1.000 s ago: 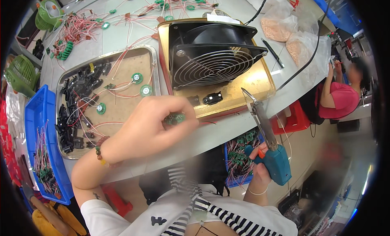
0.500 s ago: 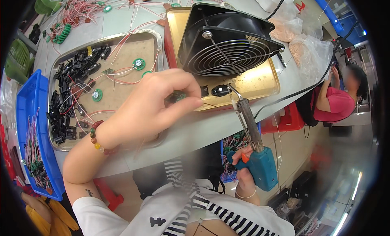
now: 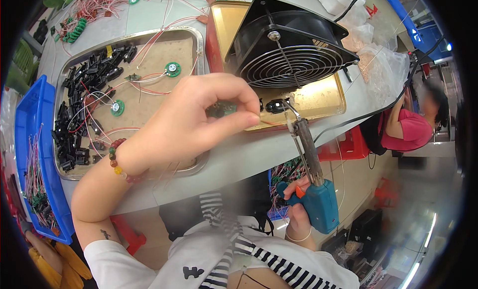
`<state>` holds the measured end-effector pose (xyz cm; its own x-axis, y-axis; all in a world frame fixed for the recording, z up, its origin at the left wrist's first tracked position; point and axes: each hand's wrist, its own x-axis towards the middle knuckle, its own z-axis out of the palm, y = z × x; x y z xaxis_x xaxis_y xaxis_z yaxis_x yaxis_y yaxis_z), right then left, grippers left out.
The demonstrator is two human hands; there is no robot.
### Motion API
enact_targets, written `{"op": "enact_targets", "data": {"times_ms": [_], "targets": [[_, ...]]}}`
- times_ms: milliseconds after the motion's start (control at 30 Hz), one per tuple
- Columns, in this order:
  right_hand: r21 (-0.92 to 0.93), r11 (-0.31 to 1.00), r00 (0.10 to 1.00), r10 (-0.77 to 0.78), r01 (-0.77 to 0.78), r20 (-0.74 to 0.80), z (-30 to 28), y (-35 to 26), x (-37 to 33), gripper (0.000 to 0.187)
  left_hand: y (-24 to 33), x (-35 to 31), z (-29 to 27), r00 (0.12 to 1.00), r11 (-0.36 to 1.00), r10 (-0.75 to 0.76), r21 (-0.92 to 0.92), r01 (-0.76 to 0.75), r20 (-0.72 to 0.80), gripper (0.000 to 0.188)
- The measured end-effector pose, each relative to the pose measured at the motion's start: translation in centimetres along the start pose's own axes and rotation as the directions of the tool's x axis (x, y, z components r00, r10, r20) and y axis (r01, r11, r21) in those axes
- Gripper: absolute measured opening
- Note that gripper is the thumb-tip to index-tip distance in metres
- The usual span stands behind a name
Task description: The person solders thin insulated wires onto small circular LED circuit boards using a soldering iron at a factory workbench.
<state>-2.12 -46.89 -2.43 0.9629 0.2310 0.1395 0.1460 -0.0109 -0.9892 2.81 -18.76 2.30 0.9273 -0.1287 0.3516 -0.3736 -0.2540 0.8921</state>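
My left hand [image 3: 199,115] is closed in a pinch over the front edge of a gold tin tray [image 3: 331,97]. A thin reddish wire [image 3: 270,123] sticks out past its fingertips. Within the curl of the fingers shows a blurred green piece [image 3: 221,109], partly hidden. My right hand [image 3: 299,218] grips a teal soldering gun [image 3: 322,204] from below, fingers by its orange trigger. The gun's bent tip reaches up to a small black plastic housing [image 3: 277,106] lying on the tin. Another dark part beside the housing is mostly covered by my left fingers.
A black fan [image 3: 289,45] with a wire grille stands on the tin. To the left, a metal tray [image 3: 201,55] holds black housings [image 3: 74,115] and green round speakers [image 3: 173,69]. A blue bin [image 3: 47,164] is at far left. Plastic bags [image 3: 381,75] and a black cable lie right; a person in pink sits beyond.
The view has shifted slightly. My left hand sits a little farther right, nearer the housing, still pinching. My right hand keeps its grip on the soldering gun, tip at the housing.
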Motion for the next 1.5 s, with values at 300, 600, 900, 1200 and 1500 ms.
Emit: {"op": "enact_targets", "data": {"times_ms": [300,600,900,1200,1500], "targets": [[0.007,0.999,0.997,-0.051,0.052,-0.051,-0.1,0.2,-0.1,0.043,0.0,-0.1,0.1,0.996,0.999,0.03,-0.038,-0.027,0.084,0.01],[-0.013,1.0,0.998,-0.007,0.006,-0.067,-0.1,0.2,-0.2,0.046,0.1,-0.5,0.5,0.998,0.973,-0.057,0.224,0.051,0.019,0.01],[-0.036,0.998,0.999,-0.046,0.046,0.013,-0.2,1.3,-0.3,0.044,-0.6,-0.6,0.7,0.983,0.858,0.158,0.505,-0.088,-0.097,0.011],[-0.026,1.0,1.0,-0.008,0.008,0.012,0.1,0.9,-0.4,0.045,-0.8,-0.4,0.4,0.977,0.916,0.139,0.397,-0.066,-0.16,0.006],[-0.161,0.983,0.991,-0.068,0.087,0.119,-0.1,1.3,-0.7,0.033,-1.1,-0.5,0.7,0.973,0.948,0.116,0.316,-0.048,-0.2,0.008]]}}
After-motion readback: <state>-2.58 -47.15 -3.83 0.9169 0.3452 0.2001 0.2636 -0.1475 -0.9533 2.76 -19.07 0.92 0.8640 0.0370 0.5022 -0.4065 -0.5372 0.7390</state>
